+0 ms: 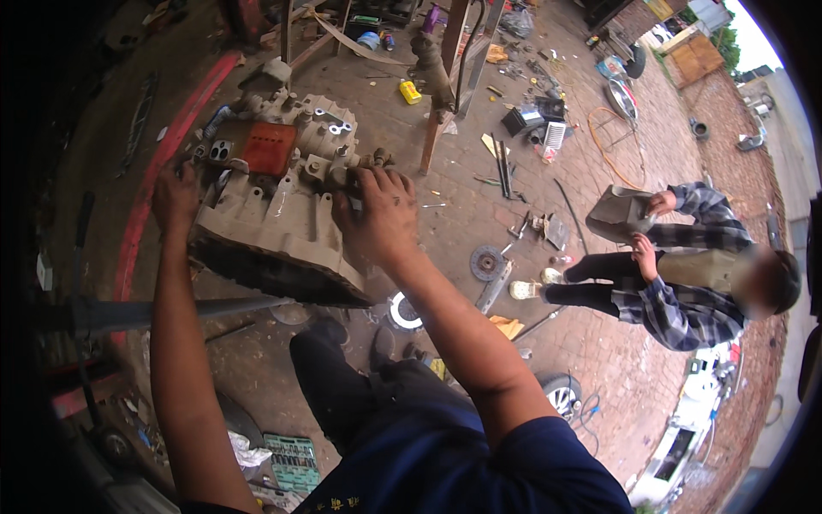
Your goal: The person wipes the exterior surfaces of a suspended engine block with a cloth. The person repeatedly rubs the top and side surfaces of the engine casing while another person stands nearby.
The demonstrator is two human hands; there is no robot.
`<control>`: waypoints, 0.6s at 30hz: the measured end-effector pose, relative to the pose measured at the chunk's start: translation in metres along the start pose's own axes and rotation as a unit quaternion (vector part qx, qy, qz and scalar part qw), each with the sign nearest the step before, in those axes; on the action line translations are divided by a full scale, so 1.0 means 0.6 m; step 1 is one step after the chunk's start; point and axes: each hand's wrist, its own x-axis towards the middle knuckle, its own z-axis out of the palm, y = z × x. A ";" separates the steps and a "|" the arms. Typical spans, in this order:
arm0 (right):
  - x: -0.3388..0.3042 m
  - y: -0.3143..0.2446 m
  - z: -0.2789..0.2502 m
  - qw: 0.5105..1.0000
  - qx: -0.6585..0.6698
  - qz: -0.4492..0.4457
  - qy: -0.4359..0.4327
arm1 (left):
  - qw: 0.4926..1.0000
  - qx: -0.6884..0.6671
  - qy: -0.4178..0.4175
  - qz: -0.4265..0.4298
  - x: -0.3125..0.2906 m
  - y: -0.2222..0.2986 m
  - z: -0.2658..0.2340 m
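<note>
A dusty grey gearbox stands in front of me, its wide dark open face turned toward my body. On its upper side sits a reddish-orange plate. My left hand grips the housing's left edge, the fingers curled beside a small metal fitting. Over a rounded projection on the right side, my right hand is closed, fingers bent across its top. Both arms reach forward to the casing. What bears the gearbox's weight from below is hidden.
A red beam curves along the left, and a grey bar passes below the gearbox. Right of me, a person holds a grey sheet-like piece. A clutch disc, a green tool case and scattered parts lie on the paving.
</note>
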 end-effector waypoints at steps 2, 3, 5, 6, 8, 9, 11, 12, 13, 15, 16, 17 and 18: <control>-0.001 0.000 0.003 1.000 0.002 -0.003 0.010 | 0.998 0.046 -0.024 -0.041 0.001 0.005 -0.008; 0.000 -0.003 -0.001 1.000 0.006 -0.007 0.003 | 0.995 0.069 -0.036 -0.061 0.000 0.011 -0.014; 0.000 0.000 -0.001 0.999 0.007 -0.026 0.028 | 0.996 0.058 -0.033 -0.052 0.000 0.003 -0.006; 0.000 0.000 0.000 0.998 0.010 -0.037 0.041 | 0.997 0.054 -0.030 -0.048 0.001 -0.004 -0.005; -0.003 0.003 -0.004 0.998 0.012 -0.037 0.040 | 0.999 0.023 -0.022 -0.030 0.003 -0.015 0.002; -0.003 0.002 -0.004 0.999 0.018 -0.032 0.036 | 0.999 0.020 -0.021 -0.025 0.006 -0.019 0.001; -0.005 0.003 -0.003 0.999 0.016 -0.022 0.028 | 0.999 0.017 -0.032 -0.027 0.007 -0.026 0.007; -0.005 0.003 0.001 0.999 0.012 -0.017 0.024 | 0.998 0.020 -0.043 -0.034 0.010 -0.024 0.004; -0.005 0.004 0.004 1.000 0.007 -0.013 0.020 | 0.997 0.022 -0.053 -0.042 0.012 -0.023 0.003; -0.006 0.003 0.002 1.000 -0.012 -0.011 0.023 | 0.999 0.033 -0.031 -0.027 0.009 -0.022 0.011; -0.006 0.001 0.002 1.000 -0.015 -0.013 0.023 | 0.999 0.044 -0.017 -0.022 0.007 -0.027 0.014; -0.005 0.000 0.003 0.999 -0.019 -0.021 0.026 | 0.999 0.045 -0.008 -0.020 0.010 -0.031 0.015; -0.007 0.001 0.004 0.999 -0.020 -0.030 0.027 | 0.999 0.049 0.000 -0.018 0.009 -0.035 0.015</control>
